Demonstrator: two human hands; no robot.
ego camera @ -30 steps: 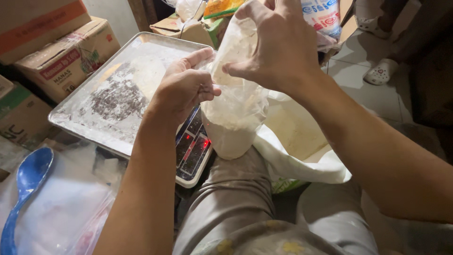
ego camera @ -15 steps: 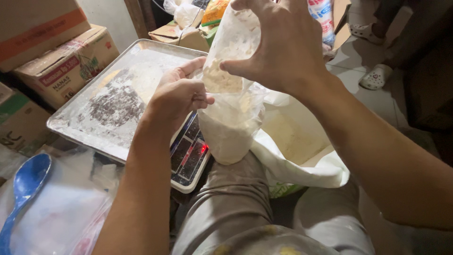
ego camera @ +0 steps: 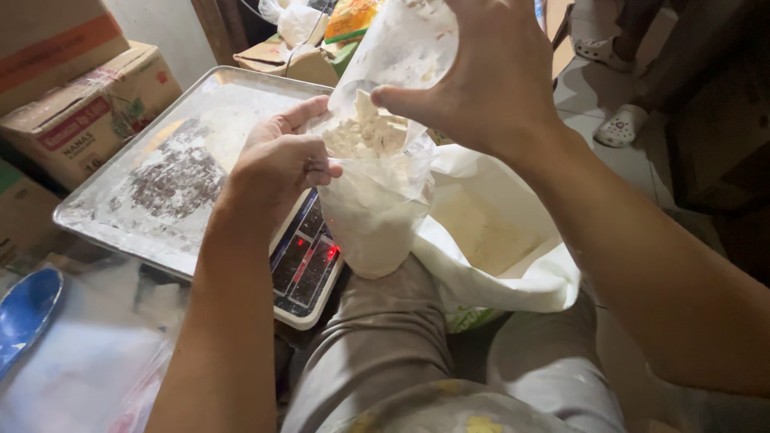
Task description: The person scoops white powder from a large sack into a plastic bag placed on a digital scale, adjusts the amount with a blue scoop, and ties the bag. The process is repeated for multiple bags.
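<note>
— Cluttered storeroom floor, is it? Cardboard boxes [ego camera: 72, 104] stacked at the upper left, pale tiles at the upper right?

— Yes, and the person sits low among it all. At the centre of the frame is a clear plastic bag [ego camera: 377, 208] part-filled with white flour, its bottom resting on the person's knee [ego camera: 397, 321].

— Which way does the bag run?

— Its long axis stands nearly upright, leaning a little to the upper right. The right hand [ego camera: 481, 80] has the upper end, fingers closed on the gathered film above the flour. The left hand [ego camera: 277, 164] sits lower, at the bag's left edge, fingers curled and pinching the plastic at the mouth. So the flour lies below both hands, nearer the left.

— How does the bag look?

— Thin, dusted and cloudy; lumpy flour is heaped at the open neck, a smoother mass below.

— And around it?

— Just behind the bag, a digital scale [ego camera: 305, 265] with red lit digits carrying a floury metal tray [ego camera: 144, 176]. To the right, a large white sack [ego camera: 497, 248], open. A blue spoon [ego camera: 24, 309] lies at the far left edge.
</note>
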